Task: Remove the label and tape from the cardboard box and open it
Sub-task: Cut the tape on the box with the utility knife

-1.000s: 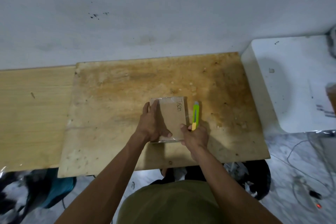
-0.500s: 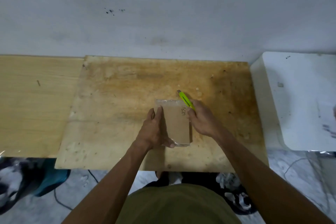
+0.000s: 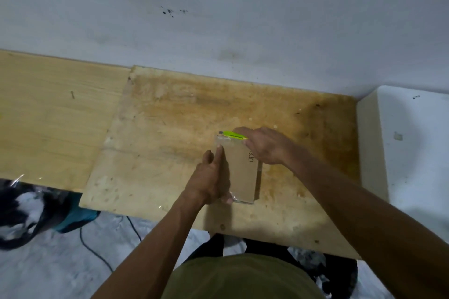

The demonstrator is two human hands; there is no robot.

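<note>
A small flat cardboard box (image 3: 243, 172) wrapped in clear tape lies on the stained plywood board (image 3: 170, 143). Handwriting runs along its right side. My left hand (image 3: 211, 179) clamps the box's left edge, index finger stretched toward the far corner and thumb at the near corner. My right hand (image 3: 264, 145) rests over the box's far right corner and holds a lime-green utility knife (image 3: 230, 135), which lies across the far edge with its tip pointing left. The blade itself is too small to make out.
The plywood board sits against a white wall, with a paler wooden tabletop (image 3: 48, 116) to its left and a white appliance (image 3: 413, 143) to its right. Below the board's near edge are a cable (image 3: 97, 250) and dark bags on the floor.
My right hand picked the knife up from beside the box and carried it to the far edge, swinging its tip leftward. My left hand kept hold of the box.
</note>
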